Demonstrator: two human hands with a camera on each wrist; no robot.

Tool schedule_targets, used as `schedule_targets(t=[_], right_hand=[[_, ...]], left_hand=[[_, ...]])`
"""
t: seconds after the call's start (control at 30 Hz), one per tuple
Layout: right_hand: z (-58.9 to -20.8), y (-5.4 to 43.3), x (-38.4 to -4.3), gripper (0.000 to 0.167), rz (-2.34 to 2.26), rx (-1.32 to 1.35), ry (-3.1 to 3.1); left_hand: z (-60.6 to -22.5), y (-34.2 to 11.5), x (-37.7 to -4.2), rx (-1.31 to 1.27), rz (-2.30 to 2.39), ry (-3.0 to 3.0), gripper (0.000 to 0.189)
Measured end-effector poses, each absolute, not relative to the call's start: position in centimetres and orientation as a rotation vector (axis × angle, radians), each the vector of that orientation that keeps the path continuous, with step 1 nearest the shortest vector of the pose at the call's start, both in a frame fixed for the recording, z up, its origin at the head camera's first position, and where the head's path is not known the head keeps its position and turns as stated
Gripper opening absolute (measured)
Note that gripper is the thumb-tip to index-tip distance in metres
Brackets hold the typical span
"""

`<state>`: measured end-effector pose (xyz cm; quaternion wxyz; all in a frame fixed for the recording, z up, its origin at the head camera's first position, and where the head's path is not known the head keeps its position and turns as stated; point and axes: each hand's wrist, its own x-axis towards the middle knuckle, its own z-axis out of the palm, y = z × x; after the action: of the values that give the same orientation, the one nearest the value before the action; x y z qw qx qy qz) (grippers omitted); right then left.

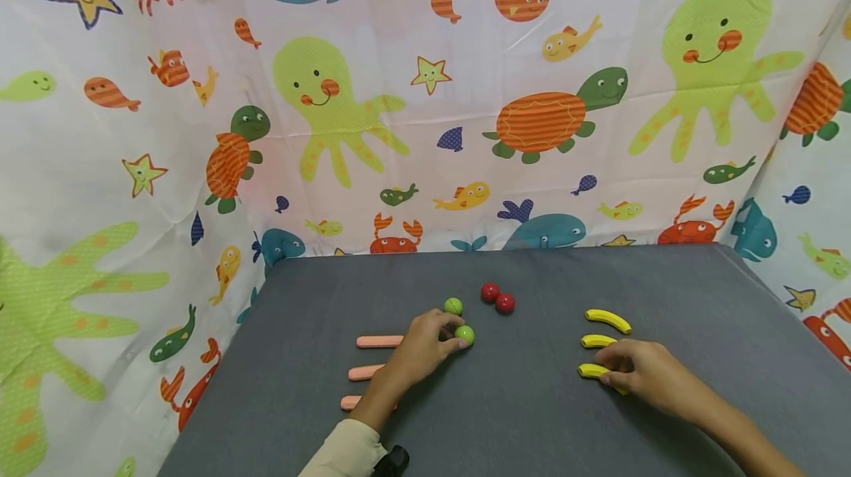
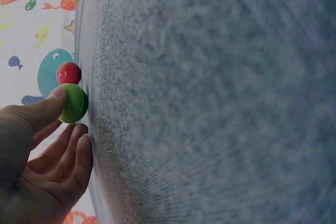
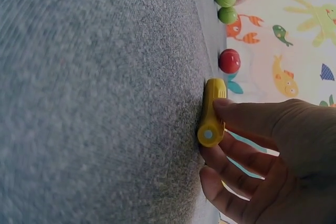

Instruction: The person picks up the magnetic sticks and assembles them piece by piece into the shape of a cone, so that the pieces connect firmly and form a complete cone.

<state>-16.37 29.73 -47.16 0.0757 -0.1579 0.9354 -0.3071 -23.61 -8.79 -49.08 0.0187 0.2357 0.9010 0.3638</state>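
My left hand (image 1: pixel 425 345) pinches a green ball (image 1: pixel 465 335) between thumb and fingers, low at the tabletop. Just behind it sits a second green ball (image 1: pixel 453 306). On the right, my right hand (image 1: pixel 646 373) holds the nearest of three curved yellow pieces, this one (image 3: pixel 212 111) with a round pale spot on its end. The middle yellow piece (image 1: pixel 597 341) is partly covered by my fingers, while the farthest yellow piece (image 1: pixel 608 320) lies in full view. Two red balls (image 1: pixel 490 292) rest close together behind the green ones.
Three pink sticks lie in a column at the left: the far stick (image 1: pixel 379 342), the middle stick (image 1: pixel 363 373) and the near stick (image 1: pixel 349 403), each partly behind my left hand or arm. A grey cloth-covered table (image 1: pixel 532 418) meets a sea-animal curtain (image 1: pixel 425 115) at its back and sides.
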Motion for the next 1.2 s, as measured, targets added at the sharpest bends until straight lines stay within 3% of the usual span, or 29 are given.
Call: schedule_targets(t=[0.4, 0.8, 1.2], right_hand=[[-47.3, 28.9, -16.3, 0.018, -0.892, -0.425, 2.849], [-47.2, 26.9, -16.0, 0.018, -0.985, -0.413, 2.901], [-47.1, 24.8, -16.3, 0.020, -1.138, -0.402, 2.824]], left_hand=[[-48.7, -8.7, -23.5, 0.776, 1.140, 2.759, 0.043], [-48.9, -8.4, -22.5, 0.732, 1.250, 2.679, 0.034], [-48.2, -7.0, -21.0, 0.728, 1.315, 2.610, 0.042]])
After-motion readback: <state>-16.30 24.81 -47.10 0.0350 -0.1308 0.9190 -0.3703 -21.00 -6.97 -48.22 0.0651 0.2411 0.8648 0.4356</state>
